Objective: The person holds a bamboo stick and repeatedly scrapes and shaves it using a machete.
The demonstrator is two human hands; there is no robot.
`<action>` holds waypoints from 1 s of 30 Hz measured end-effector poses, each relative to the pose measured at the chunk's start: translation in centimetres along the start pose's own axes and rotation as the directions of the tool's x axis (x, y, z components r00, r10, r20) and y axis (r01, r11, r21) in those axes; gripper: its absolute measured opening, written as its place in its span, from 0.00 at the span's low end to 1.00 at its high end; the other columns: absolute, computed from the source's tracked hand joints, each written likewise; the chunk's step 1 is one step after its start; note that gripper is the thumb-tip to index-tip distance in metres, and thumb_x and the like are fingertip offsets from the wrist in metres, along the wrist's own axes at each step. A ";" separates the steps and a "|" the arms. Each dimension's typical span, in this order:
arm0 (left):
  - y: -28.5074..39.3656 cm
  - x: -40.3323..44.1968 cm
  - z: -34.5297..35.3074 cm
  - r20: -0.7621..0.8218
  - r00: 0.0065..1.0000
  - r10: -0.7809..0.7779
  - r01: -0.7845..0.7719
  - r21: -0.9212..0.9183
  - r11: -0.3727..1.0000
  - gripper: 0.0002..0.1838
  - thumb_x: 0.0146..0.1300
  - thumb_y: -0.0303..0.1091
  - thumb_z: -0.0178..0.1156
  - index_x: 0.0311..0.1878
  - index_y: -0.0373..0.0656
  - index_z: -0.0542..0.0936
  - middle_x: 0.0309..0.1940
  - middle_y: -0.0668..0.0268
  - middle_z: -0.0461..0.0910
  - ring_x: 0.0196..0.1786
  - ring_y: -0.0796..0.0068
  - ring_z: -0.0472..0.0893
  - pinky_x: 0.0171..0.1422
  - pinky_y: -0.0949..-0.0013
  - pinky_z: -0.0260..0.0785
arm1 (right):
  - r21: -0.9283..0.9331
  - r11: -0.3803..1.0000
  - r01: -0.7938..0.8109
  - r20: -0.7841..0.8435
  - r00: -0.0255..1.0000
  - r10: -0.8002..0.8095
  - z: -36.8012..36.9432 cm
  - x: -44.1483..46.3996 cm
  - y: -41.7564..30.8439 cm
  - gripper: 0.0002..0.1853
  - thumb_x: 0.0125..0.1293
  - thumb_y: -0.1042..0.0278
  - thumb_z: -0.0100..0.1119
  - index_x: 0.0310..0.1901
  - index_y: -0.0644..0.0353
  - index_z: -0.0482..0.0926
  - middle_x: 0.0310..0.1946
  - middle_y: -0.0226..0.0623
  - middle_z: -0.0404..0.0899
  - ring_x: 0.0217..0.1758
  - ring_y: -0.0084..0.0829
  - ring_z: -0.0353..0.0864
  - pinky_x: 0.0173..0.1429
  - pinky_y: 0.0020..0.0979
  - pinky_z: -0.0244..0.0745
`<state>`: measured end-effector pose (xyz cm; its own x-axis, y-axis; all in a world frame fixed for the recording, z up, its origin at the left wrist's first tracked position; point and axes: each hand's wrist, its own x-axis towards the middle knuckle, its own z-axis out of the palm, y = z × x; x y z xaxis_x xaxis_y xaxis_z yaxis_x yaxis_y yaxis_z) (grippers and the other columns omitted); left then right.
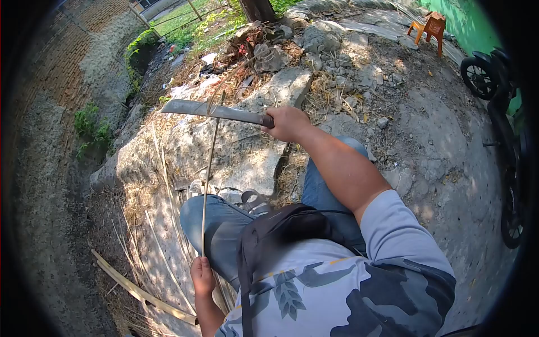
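Observation:
My right hand (289,124) is closed around the handle of a machete (188,107), whose long blade points to the left. My left hand (202,275) grips the lower end of a thin wooden stick (209,168), low beside my thigh. From there the stick rises to the blade and crosses it, its upper tip showing just beyond. A thin curled shaving seems to hang at that crossing. Several pale, slender strips (165,174) lie on the ground left of my knee. Nearer my left forearm is a wider split length (143,293), probably bamboo.
Broken concrete slabs (247,163) and rubble lie in front of my legs. A brick wall (67,62) runs along the left, with a ditch beside it. At the right stand an orange plastic chair (431,28) and a dark motorbike (499,101). A tree trunk (257,10) rises at the back.

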<state>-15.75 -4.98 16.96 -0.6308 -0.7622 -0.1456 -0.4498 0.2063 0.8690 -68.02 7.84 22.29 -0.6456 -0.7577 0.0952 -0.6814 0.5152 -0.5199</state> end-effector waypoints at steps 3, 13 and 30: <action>0.1 0.0 0.1 -0.003 1.000 -0.009 0.009 -0.016 1.000 0.23 0.84 0.47 0.52 0.30 0.46 0.67 0.23 0.80 0.62 0.28 0.89 0.59 0.30 0.76 0.51 | -0.005 1.000 -0.011 0.014 1.000 0.011 0.0 0.1 0.0 0.20 0.65 0.43 0.69 0.46 0.49 0.83 0.41 0.42 0.88 0.49 0.48 0.88 0.54 0.50 0.82; -0.3 0.0 0.0 -0.029 1.000 0.010 -0.009 0.044 0.999 0.24 0.84 0.49 0.52 0.30 0.46 0.67 0.23 0.79 0.62 0.27 0.88 0.59 0.30 0.75 0.52 | 0.002 1.000 -0.023 0.075 0.997 0.023 -0.5 -0.1 -0.5 0.19 0.67 0.44 0.67 0.48 0.50 0.83 0.47 0.40 0.87 0.55 0.45 0.87 0.58 0.49 0.81; -0.7 0.1 0.1 -0.030 1.000 -0.005 0.005 0.005 1.000 0.23 0.85 0.47 0.51 0.30 0.46 0.67 0.22 0.80 0.61 0.27 0.89 0.58 0.29 0.75 0.50 | -0.002 1.000 0.026 0.134 0.991 -0.026 0.6 0.2 -0.2 0.19 0.67 0.43 0.66 0.50 0.48 0.83 0.47 0.39 0.87 0.55 0.45 0.87 0.57 0.49 0.81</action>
<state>-15.55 -5.11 16.27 -0.6091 -0.7814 -0.1357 -0.4562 0.2052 0.8659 -67.78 7.31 21.89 -0.5759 -0.8175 -0.0063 -0.6988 0.4963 -0.5151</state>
